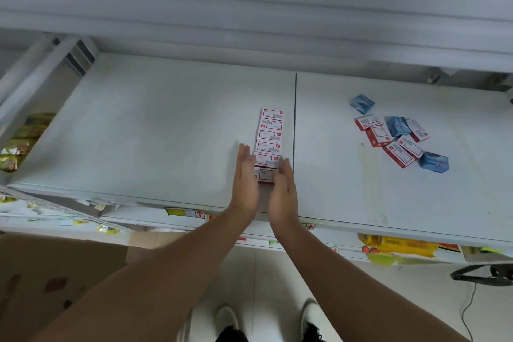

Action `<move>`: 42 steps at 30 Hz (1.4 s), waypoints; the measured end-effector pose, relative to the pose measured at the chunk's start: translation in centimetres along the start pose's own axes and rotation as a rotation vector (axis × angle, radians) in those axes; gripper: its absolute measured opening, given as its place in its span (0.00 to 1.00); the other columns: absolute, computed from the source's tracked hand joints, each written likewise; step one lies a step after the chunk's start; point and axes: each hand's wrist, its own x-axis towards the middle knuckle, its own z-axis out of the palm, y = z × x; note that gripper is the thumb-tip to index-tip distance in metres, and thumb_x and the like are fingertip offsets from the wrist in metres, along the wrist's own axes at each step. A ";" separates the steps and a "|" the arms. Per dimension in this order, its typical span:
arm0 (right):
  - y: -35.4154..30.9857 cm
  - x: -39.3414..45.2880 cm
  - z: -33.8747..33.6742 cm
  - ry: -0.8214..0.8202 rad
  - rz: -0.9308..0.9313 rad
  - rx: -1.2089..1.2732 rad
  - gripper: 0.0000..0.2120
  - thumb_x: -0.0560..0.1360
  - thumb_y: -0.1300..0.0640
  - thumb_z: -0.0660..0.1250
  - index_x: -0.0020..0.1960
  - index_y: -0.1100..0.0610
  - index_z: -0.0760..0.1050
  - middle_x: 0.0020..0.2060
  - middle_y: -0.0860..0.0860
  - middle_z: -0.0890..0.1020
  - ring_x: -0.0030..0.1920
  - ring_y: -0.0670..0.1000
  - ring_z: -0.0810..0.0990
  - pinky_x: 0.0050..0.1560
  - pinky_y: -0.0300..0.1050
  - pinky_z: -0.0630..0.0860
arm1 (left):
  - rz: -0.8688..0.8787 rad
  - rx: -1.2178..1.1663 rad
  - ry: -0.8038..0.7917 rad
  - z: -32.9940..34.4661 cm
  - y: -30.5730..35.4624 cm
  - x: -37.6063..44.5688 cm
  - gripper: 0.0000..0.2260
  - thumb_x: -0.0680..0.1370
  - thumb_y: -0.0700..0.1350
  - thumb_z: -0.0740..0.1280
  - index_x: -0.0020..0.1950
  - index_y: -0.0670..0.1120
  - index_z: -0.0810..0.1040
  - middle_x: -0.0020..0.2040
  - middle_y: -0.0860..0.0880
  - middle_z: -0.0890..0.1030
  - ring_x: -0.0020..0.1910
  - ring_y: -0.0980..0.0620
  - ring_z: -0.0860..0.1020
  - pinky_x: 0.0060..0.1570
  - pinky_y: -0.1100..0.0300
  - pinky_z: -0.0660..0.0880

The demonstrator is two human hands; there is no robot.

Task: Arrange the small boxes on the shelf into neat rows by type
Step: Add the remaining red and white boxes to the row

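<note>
On the shelf (155,125), a row of boxes (269,141) runs near to far just left of the centre seam (296,119). The left hand (245,178) and right hand (283,189) flank its near end. A loose pile of boxes (399,134) lies well apart, far right.

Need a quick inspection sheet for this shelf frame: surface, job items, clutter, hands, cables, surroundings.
Surface: white shelf, seam down the middle.
Job's things: row of red-and-white boxes left of the seam; loose pile of red-and-white boxes mixed with three blue boxes at right.
Clutter: nothing seen on the shelf besides the boxes.
Hands: left hand and right hand flat, flanking the row's near end.
Cables: black cable on the floor at right.
Surroundings: cardboard box, yellow packets on lower shelf.
</note>
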 end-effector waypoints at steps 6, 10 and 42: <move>0.0 0.4 0.5 0.019 0.007 -0.023 0.21 0.88 0.54 0.53 0.81 0.46 0.65 0.71 0.39 0.73 0.72 0.42 0.71 0.75 0.41 0.64 | 0.041 0.018 0.032 0.4 1.9 0.0 0.34 0.78 0.70 0.60 0.81 0.57 0.67 0.73 0.52 0.78 0.72 0.51 0.77 0.76 0.44 0.69; -0.4 1.1 0.2 0.014 0.013 -0.042 0.20 0.88 0.57 0.54 0.77 0.46 0.69 0.65 0.37 0.78 0.65 0.35 0.76 0.66 0.28 0.69 | 0.076 0.048 0.026 1.0 2.5 -0.1 0.27 0.83 0.65 0.57 0.80 0.55 0.69 0.70 0.52 0.81 0.69 0.51 0.79 0.74 0.45 0.70; -9.6 2.1 -8.0 -0.346 -0.172 -0.899 0.24 0.85 0.47 0.61 0.80 0.50 0.68 0.74 0.49 0.75 0.74 0.51 0.72 0.69 0.42 0.66 | 0.338 1.318 -0.116 -2.9 9.8 -6.0 0.27 0.85 0.59 0.60 0.83 0.58 0.58 0.82 0.55 0.64 0.79 0.51 0.65 0.74 0.51 0.69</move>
